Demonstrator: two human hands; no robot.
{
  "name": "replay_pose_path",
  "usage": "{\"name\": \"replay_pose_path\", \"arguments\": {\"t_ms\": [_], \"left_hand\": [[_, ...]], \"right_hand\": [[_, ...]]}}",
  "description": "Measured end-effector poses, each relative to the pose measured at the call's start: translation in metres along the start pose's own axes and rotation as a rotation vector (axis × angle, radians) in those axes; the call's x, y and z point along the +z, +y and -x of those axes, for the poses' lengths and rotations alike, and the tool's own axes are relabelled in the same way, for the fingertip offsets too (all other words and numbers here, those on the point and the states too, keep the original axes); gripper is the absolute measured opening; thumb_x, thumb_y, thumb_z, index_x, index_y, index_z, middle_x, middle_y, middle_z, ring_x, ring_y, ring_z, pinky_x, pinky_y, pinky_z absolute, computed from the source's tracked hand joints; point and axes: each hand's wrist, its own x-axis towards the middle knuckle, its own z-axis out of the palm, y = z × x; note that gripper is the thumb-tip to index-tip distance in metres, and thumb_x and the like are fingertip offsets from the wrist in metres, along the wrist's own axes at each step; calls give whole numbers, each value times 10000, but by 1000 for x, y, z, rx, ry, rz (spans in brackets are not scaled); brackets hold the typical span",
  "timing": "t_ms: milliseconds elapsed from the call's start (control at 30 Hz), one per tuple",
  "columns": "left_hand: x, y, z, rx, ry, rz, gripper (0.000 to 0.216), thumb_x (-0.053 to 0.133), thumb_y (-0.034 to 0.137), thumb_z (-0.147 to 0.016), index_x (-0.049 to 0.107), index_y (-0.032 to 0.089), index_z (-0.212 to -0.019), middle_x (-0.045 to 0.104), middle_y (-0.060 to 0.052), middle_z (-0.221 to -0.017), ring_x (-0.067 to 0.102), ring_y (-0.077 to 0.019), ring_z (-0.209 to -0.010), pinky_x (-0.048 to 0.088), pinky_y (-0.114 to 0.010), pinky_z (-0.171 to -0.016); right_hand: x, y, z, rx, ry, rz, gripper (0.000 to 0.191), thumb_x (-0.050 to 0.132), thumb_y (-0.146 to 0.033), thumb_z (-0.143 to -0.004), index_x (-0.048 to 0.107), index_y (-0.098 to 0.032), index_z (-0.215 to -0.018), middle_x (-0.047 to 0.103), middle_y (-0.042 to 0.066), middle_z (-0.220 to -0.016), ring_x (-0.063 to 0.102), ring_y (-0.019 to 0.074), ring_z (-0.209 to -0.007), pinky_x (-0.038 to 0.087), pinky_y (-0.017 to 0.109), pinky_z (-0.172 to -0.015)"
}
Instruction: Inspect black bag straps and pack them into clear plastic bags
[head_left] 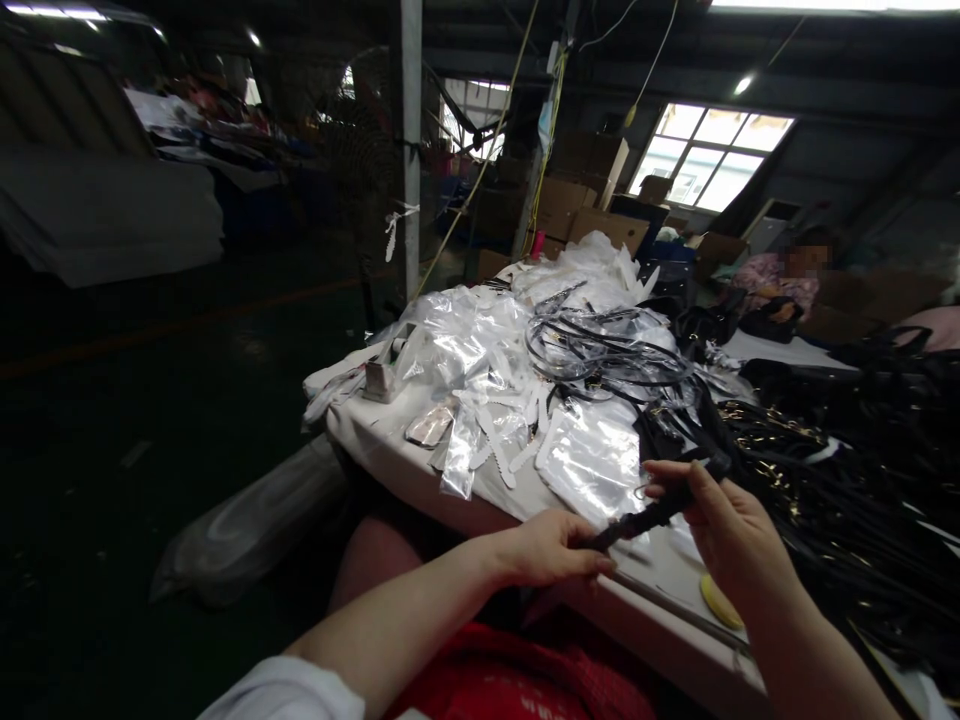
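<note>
Both my hands hold one black strap (654,516) over the near edge of the white table (390,440). My left hand (551,548) pinches its lower end, fingers closed. My right hand (724,520) grips the upper part, fingers curled round it. Just beyond lie clear plastic bags (592,465) and white serrated strips (495,450). A big heap of black straps with gold fittings (832,470) lies right of my right hand.
A tape dispenser (384,375) stands at the table's left corner. Coiled black straps (600,350) rest on piled plastic bags behind. A yellow disc (720,603) lies by the near edge. Another person (780,280) sits at the far right. Cardboard boxes (577,205) stand behind.
</note>
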Motion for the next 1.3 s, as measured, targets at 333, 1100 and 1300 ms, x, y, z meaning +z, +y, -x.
{"name": "replay_pose_path", "arguments": {"t_ms": [333, 1100, 1300], "left_hand": [[8, 77, -17, 161, 3, 78, 477, 800, 583, -623, 673, 134, -723, 615, 15, -637, 564, -103, -609, 439, -233, -666], [21, 123, -30, 576, 248, -8, 605, 478, 653, -890, 688, 88, -840, 660, -83, -762, 645, -151, -593, 446, -215, -535], [14, 127, -25, 619, 267, -106, 549, 494, 582, -918, 736, 89, -904, 715, -112, -833, 664, -192, -779, 493, -271, -733]], "right_hand": [[1, -88, -19, -182, -142, 44, 391, 703, -585, -782, 808, -219, -871, 736, 69, -710, 677, 175, -689, 564, 227, -658], [6, -151, -47, -340, -66, 374, 590, 628, -716, -743, 804, -169, -879, 727, 93, -710, 645, 222, -645, 536, 312, -580], [2, -152, -41, -449, -37, 434, 514, 625, -692, -767, 811, -225, -875, 739, 68, -735, 662, 235, -687, 553, 329, -637]]}}
